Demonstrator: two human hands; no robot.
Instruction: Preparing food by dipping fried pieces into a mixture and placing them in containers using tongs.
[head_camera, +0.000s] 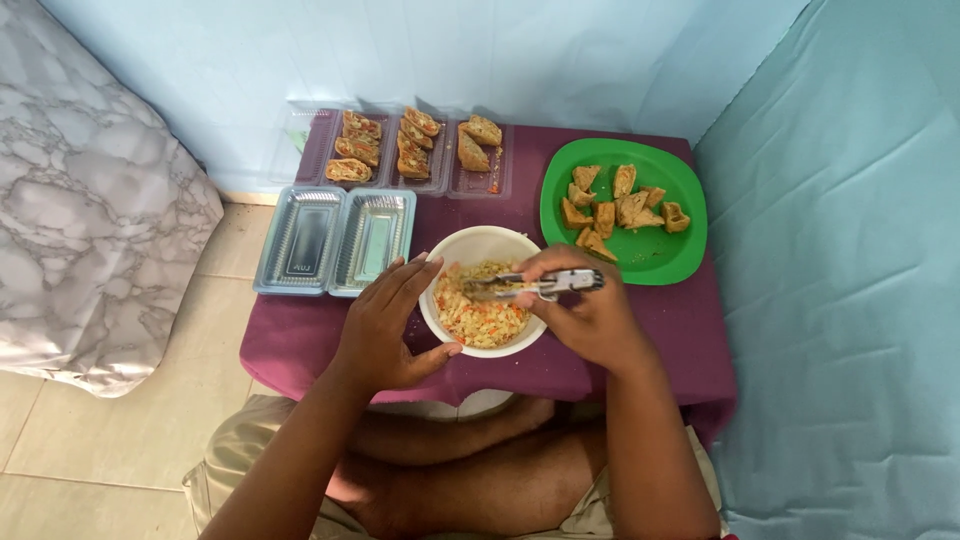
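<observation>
A white bowl (478, 243) of chopped yellow and orange filling sits at the front of a small table covered with a purple cloth (660, 340). My left hand (392, 325) rests against the bowl's left side, fingers spread. My right hand (590, 315) grips a metal spoon (540, 285) whose tip lies in the filling. A green plate (655, 255) with several brown tofu pieces stands to the right of the bowl.
Three clear plastic trays (415, 150) with filled tofu pieces line the table's back. Two clear trays (335, 240) with nothing in them lie left of the bowl. A marble-patterned cushion (90, 200) lies at the left, and a light blue sheet (840, 300) covers the right.
</observation>
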